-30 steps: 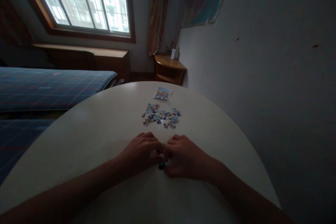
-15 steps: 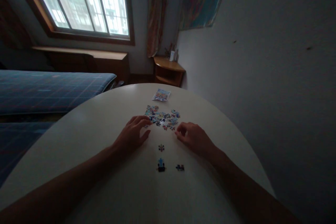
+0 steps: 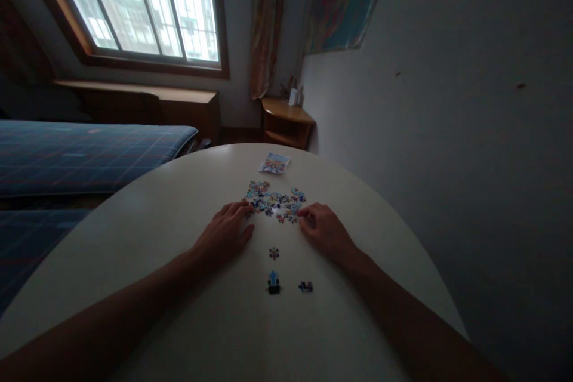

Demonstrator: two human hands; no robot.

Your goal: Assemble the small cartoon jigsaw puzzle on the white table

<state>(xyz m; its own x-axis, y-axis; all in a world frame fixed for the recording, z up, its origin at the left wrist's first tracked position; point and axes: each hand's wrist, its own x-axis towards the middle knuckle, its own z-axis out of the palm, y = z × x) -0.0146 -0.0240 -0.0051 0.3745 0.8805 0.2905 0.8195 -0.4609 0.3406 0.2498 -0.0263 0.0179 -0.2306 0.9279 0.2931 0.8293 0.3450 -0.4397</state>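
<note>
A loose pile of small jigsaw pieces (image 3: pixel 271 200) lies on the white table (image 3: pixel 349 334). My left hand (image 3: pixel 226 228) rests at the pile's left edge, fingers apart, fingertips over some pieces. At the right edge is my right hand (image 3: pixel 323 230), its fingers bent and the fingertips touching the outer pieces; nothing shows gripped in it. Nearer to me a single jigsaw piece (image 3: pixel 274 253) lies between the hands. Below it are joined dark and blue pieces (image 3: pixel 274 282), and another small jigsaw piece (image 3: pixel 306 287) sits to their right.
A small colourful picture sheet (image 3: pixel 274 163) lies beyond the pile. The round table's edge curves close to the wall (image 3: pixel 447 149) on the right. A blue plaid mattress (image 3: pixel 89 155) stands at the left, and a wooden corner shelf (image 3: pixel 289 110) is behind the table.
My right hand has moved slightly forward, and its fingers have opened from a pinch onto the pile's right edge. My left hand has shifted slightly left. The pieces near me lie as before.
</note>
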